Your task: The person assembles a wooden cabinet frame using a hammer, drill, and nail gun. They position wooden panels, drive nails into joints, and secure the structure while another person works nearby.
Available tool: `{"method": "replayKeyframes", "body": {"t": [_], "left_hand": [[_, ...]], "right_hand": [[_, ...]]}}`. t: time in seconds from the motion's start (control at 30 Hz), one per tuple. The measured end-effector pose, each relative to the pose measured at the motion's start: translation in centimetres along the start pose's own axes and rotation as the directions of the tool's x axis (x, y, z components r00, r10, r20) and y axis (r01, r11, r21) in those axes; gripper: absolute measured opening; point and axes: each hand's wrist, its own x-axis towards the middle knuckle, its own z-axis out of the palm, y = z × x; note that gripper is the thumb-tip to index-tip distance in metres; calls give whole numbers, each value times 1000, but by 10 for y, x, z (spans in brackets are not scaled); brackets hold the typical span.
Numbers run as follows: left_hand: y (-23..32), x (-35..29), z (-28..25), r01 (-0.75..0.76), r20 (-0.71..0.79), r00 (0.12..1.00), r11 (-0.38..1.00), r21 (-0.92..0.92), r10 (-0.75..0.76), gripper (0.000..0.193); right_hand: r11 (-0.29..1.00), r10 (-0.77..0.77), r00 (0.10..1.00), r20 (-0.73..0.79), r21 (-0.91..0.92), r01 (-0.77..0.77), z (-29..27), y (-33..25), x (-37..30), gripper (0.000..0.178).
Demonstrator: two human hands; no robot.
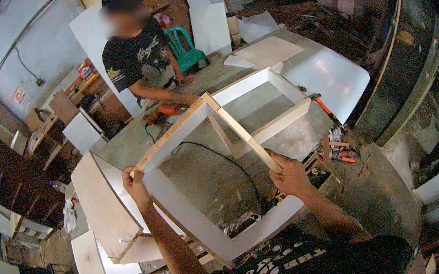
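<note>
A rectangular wooden frame (171,130) with raw wood edges and white inner faces is tilted in front of me, its near side close to my body. My left hand (136,189) is closed round its left edge. On the right edge, my right hand (289,174) grips near the middle, thumb along the wood. Across the table a person's hand (192,97) is at the frame's far corner. A second white-faced frame (281,119) lies on the table just beyond the right edge.
The grey worktable (204,189) carries an orange power tool (163,112), a black cord, an orange-handled hammer (325,107) and a glossy white panel (334,80). Wooden panels (100,197) stand at left. A green chair (184,47) is behind the co-worker (139,53). Several tools lie at right.
</note>
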Motion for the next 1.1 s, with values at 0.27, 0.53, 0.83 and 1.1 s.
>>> {"method": "replayKeyframes", "body": {"t": [0.27,0.53,0.83,1.1], "left_hand": [[72,-12,44,-115,78,993,822,558,86,19],[160,45,157,-205,753,658,962,182,-2,43],[196,59,169,-359,861,506,920,158,49,28],[194,58,170,-383,860,507,909,165,58,18]], "right_hand": [[999,-25,996,86,-45,29,-8,-28,0,65],[983,-153,987,48,-91,157,-19,-48,-18,68],[954,-188,982,12,-234,185,-30,-58,-35,68],[983,-129,991,26,-126,131,-33,-61,-32,71]]}}
